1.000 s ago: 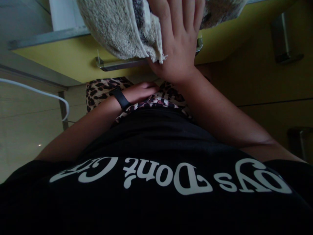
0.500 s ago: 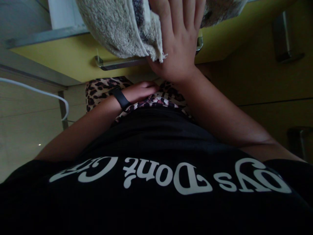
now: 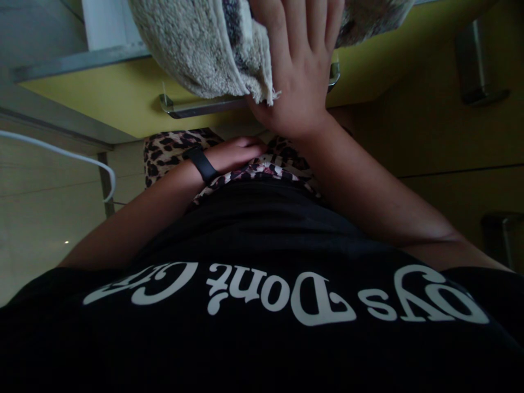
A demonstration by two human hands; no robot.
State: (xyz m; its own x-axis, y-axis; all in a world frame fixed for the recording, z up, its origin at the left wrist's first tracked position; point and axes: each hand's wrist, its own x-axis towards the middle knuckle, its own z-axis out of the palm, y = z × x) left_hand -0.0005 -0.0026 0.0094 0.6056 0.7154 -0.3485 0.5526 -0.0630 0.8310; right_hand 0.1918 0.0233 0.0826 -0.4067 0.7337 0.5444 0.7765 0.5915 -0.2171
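At the top of the head view, my right hand (image 3: pixel 301 76) is closed on a beige towel (image 3: pixel 184 49) with a dark band and a frayed edge. Its fingertips run out of the picture, and the thumb side is partly covered by cloth. The towel hangs over the front edge of a yellow drawer (image 3: pixel 102 90). Lower down, my left hand (image 3: pixel 241 152) rests in my lap on leopard-print cloth (image 3: pixel 172 150), its fingers laid loosely and partly hidden. A black wristband (image 3: pixel 202 164) circles that wrist.
A metal handle (image 3: pixel 204 108) is fixed to the drawer front, close under the towel. At the left a white cable (image 3: pixel 61 150) hangs in a curve. Dark yellowish cabinet fronts (image 3: pixel 442 136) with handles stand at the right. A white object (image 3: pixel 106 24) is at the top left.
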